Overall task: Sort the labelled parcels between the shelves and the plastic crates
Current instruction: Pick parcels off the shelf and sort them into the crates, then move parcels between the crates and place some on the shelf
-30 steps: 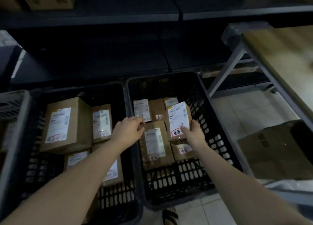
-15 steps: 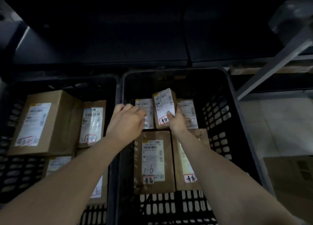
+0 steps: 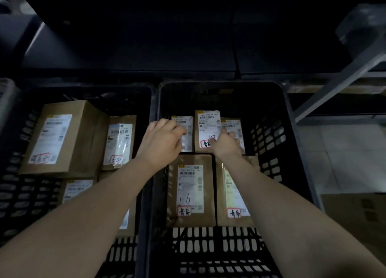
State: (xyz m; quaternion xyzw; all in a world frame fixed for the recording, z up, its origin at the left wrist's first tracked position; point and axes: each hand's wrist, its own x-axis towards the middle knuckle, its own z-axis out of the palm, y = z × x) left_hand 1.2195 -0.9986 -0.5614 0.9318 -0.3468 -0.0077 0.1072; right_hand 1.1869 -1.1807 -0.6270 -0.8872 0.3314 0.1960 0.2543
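- The dark metal shelves (image 3: 188, 37) at the back get nothing this round. The view has tipped down off them and onto the crates.
- The right-hand black plastic lattice crate (image 3: 269, 135) is where the change lands. Its back row had a gap a second ago and now shows three small parcels side by side.
- The left-hand black plastic lattice crate (image 3: 20, 194), with its larger brown boxes, sits untouched as before.
- The flat brown cardboard parcel marked 1-6 (image 3: 191, 190) and the one beside it haven't shifted in the front row. Both arms reach over them.
- The small brown cardboard parcel with the white label (image 3: 207, 127) was in the air above the crate a second ago. It now stands in the back row between its two neighbours. I'd judge it as good as sorted, with only the letting-go left.
- The right hand (image 3: 226, 148) still pinches that parcel's lower right corner, thumb on the red-ringed mark, fingers (image 3: 236, 135) round its edge.
- The left hand (image 3: 165, 144) has come onto the back-left parcel, fingers curled. Whether it grips or only steadies, I can't tell.
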